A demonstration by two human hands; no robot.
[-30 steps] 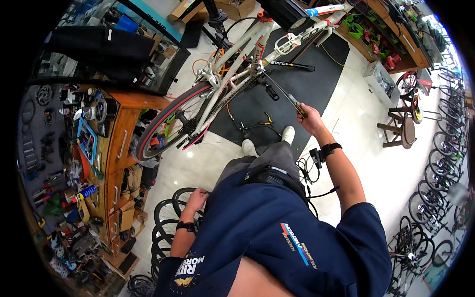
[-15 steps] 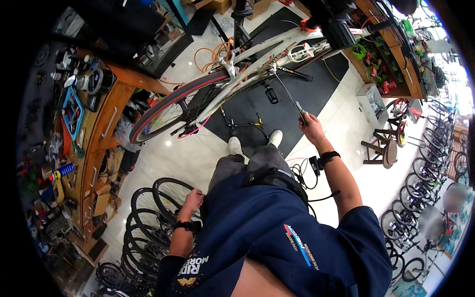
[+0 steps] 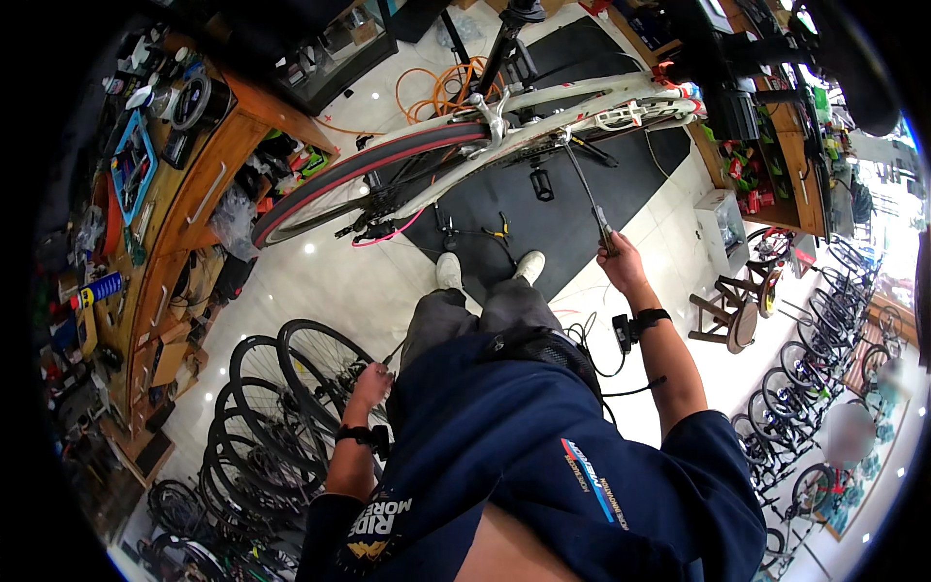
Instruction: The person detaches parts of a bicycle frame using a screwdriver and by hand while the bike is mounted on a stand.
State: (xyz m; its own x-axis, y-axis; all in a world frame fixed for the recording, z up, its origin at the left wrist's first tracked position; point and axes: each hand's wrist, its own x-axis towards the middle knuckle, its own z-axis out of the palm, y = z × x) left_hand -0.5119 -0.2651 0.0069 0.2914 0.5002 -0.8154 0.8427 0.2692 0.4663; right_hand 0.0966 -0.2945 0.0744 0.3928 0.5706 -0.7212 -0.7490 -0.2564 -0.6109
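My right hand point(image 3: 621, 262) is closed round the dark handle of a long silver wrench point(image 3: 590, 189). The wrench's far end meets the crank area of a white road bicycle point(image 3: 529, 136), which is held up off the floor. Its rear wheel point(image 3: 320, 184), with a red-striped black tyre, points left. A black pedal point(image 3: 541, 184) hangs beside the wrench. Beside my hip, away from the bicycle, is my left hand point(image 3: 370, 386); its fingers are blurred and partly hidden, so I cannot make out their grip.
A black mat point(image 3: 572, 247) lies under the bicycle, with yellow-handled pliers point(image 3: 499, 229) on it. On the left stands a cluttered wooden workbench point(image 3: 199, 209). Several wheels point(image 3: 291, 388) stand at lower left. A wooden stool point(image 3: 727, 322) and rows of bicycles point(image 3: 786, 388) are on the right.
The view has shifted, so the bicycle sits slightly farther right. My left hand has moved a little outward from my hip. The wrench stays in my right hand at the crank.
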